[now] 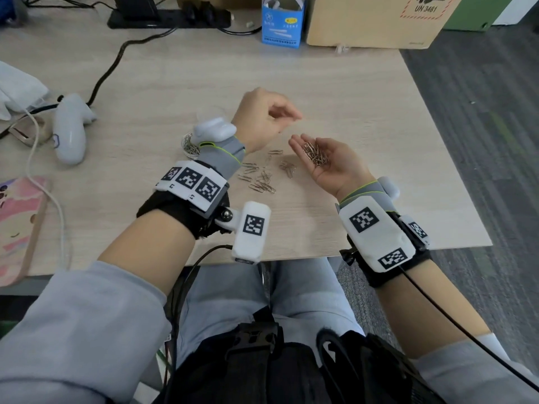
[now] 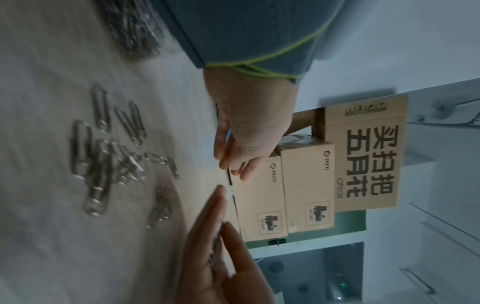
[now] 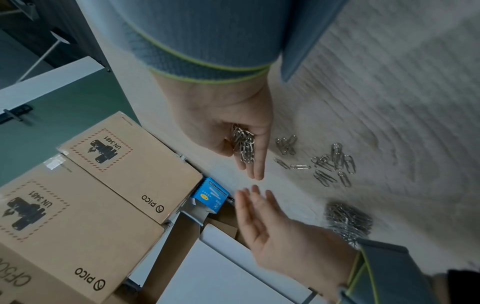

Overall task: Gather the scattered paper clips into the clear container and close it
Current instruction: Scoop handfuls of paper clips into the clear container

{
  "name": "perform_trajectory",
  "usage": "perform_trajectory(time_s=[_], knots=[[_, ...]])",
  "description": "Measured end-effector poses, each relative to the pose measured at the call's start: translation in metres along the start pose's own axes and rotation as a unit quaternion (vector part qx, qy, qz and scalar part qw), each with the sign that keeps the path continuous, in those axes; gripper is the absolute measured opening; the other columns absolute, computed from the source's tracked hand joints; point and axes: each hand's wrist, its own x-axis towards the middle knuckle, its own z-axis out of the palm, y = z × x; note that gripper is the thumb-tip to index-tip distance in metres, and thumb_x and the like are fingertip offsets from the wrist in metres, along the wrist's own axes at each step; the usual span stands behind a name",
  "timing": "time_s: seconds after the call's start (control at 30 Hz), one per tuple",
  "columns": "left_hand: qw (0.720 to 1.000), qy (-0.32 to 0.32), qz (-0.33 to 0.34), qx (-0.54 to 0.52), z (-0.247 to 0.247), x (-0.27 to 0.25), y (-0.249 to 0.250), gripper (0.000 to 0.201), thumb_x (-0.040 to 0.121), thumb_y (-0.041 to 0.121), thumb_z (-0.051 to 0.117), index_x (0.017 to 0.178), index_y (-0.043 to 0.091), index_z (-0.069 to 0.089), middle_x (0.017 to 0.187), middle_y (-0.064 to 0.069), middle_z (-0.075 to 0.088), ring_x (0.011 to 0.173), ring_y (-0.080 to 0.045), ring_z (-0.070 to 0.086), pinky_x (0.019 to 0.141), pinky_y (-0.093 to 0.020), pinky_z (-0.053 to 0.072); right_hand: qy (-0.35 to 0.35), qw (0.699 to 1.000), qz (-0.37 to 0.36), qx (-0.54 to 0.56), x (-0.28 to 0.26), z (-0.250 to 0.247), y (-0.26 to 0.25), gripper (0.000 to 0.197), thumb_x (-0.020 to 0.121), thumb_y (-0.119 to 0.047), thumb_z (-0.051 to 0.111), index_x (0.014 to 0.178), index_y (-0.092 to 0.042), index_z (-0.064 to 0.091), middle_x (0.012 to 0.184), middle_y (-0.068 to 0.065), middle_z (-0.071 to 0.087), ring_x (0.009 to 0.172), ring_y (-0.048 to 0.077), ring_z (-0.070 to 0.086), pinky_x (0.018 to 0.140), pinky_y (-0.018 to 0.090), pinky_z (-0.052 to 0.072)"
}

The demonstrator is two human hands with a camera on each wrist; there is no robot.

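Note:
My right hand (image 1: pixel 302 143) lies palm up just above the table, with a heap of silver paper clips (image 1: pixel 316 154) resting in its cupped palm (image 3: pixel 207 123). My left hand (image 1: pixel 287 116) hovers left of it, fingers relaxed and empty (image 3: pixel 259 218). Several loose paper clips (image 1: pixel 261 174) lie scattered on the wooden table between my wrists, also seen as paper clips (image 3: pixel 324 162) in the right wrist view. The clear container (image 1: pixel 190 146), with clips inside, stands at the left, partly hidden behind my left wrist band.
A white controller (image 1: pixel 70 132) and a black cable (image 1: pixel 110 68) lie at the left. A small blue box (image 1: pixel 281 24) and a cardboard box (image 1: pixel 370 21) stand at the back. A pink notebook (image 1: pixel 20 223) lies near left. The table's right edge (image 1: pixel 443 147) is close.

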Motion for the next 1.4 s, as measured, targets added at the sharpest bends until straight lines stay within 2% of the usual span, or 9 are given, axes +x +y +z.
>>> perform_trajectory(time_s=[0.23,0.4,0.53,0.67,0.73,0.83,1.03,1.3,1.4], knots=[[0.971,-0.155,-0.037,0.177,0.020,-0.020,-0.018,0.056,0.051,0.061,0.063,0.091,0.023,0.069,0.097,-0.007,0.063,0.093,-0.021,0.054,0.083,-0.034,0.045,0.017,0.999,-0.022,0.016,-0.008,-0.010,-0.001,0.028,0.096,-0.002,0.035,0.085,0.012,0.056,0.066,0.027,0.068,0.056,0.034,0.069,0.063,0.035,0.058],[0.969,-0.155,-0.019,0.190,0.017,-0.029,-0.019,0.029,0.067,0.035,0.067,0.085,0.012,0.070,0.094,-0.016,0.063,0.091,-0.031,0.056,0.086,-0.031,0.037,0.017,0.999,-0.025,0.019,-0.013,-0.013,0.004,0.027,0.096,-0.001,0.035,0.085,0.012,0.056,0.065,0.027,0.068,0.055,0.035,0.069,0.063,0.034,0.058],[0.977,-0.130,-0.026,0.168,0.000,-0.040,-0.028,0.019,0.071,0.024,0.074,0.084,0.010,0.070,0.091,-0.013,0.063,0.085,-0.025,0.058,0.084,-0.037,0.047,0.017,0.999,-0.024,0.019,-0.015,-0.010,0.008,0.024,0.095,0.001,0.036,0.086,0.012,0.055,0.065,0.026,0.068,0.055,0.035,0.068,0.062,0.035,0.058],[0.978,-0.123,-0.046,0.160,-0.010,-0.051,-0.029,0.079,0.045,0.065,0.066,0.108,0.018,0.063,0.107,-0.002,0.049,0.098,-0.016,0.048,0.089,-0.024,0.038,0.013,1.000,-0.024,0.013,-0.016,-0.005,0.014,0.024,0.095,0.001,0.035,0.086,0.012,0.055,0.064,0.026,0.068,0.054,0.036,0.068,0.061,0.036,0.058],[0.963,-0.149,-0.059,0.215,-0.011,-0.056,-0.031,0.100,0.033,0.073,0.065,0.119,0.020,0.056,0.120,-0.006,0.048,0.114,-0.021,0.043,0.101,-0.031,0.035,0.014,0.999,-0.026,0.013,-0.015,-0.004,0.015,0.023,0.095,0.001,0.036,0.087,0.012,0.055,0.065,0.027,0.068,0.055,0.036,0.068,0.062,0.036,0.058],[0.962,-0.152,-0.076,0.213,-0.010,-0.056,-0.031,0.078,0.044,0.051,0.084,0.109,0.015,0.061,0.116,-0.011,0.052,0.106,-0.024,0.050,0.097,-0.035,0.042,0.014,1.000,-0.027,0.006,-0.016,-0.004,0.017,0.023,0.095,0.002,0.036,0.087,0.012,0.055,0.065,0.026,0.068,0.055,0.036,0.069,0.065,0.036,0.058],[0.975,-0.111,-0.051,0.185,-0.004,-0.052,-0.031,0.027,0.066,0.026,0.079,0.088,0.015,0.068,0.087,0.001,0.053,0.079,-0.015,0.052,0.083,-0.038,0.048,0.014,0.999,-0.028,0.004,-0.017,-0.008,0.018,0.023,0.095,0.001,0.036,0.087,0.012,0.055,0.065,0.026,0.068,0.055,0.035,0.069,0.065,0.036,0.058],[0.965,-0.146,-0.046,0.213,0.001,-0.037,-0.029,0.016,0.077,0.017,0.070,0.087,0.006,0.064,0.087,-0.010,0.065,0.077,-0.019,0.052,0.076,-0.032,0.044,0.024,0.999,-0.033,-0.001,-0.014,-0.010,0.013,0.025,0.095,0.001,0.035,0.086,0.012,0.055,0.064,0.026,0.068,0.055,0.036,0.069,0.064,0.036,0.058],[0.971,-0.140,-0.046,0.188,-0.004,-0.032,-0.030,0.017,0.076,0.016,0.071,0.086,0.004,0.065,0.077,-0.003,0.058,0.077,-0.019,0.054,0.076,-0.031,0.045,0.029,0.999,-0.035,-0.007,-0.010,-0.009,0.012,0.026,0.095,0.002,0.033,0.086,0.013,0.054,0.066,0.029,0.067,0.073,0.040,0.065,0.066,0.039,0.056]])
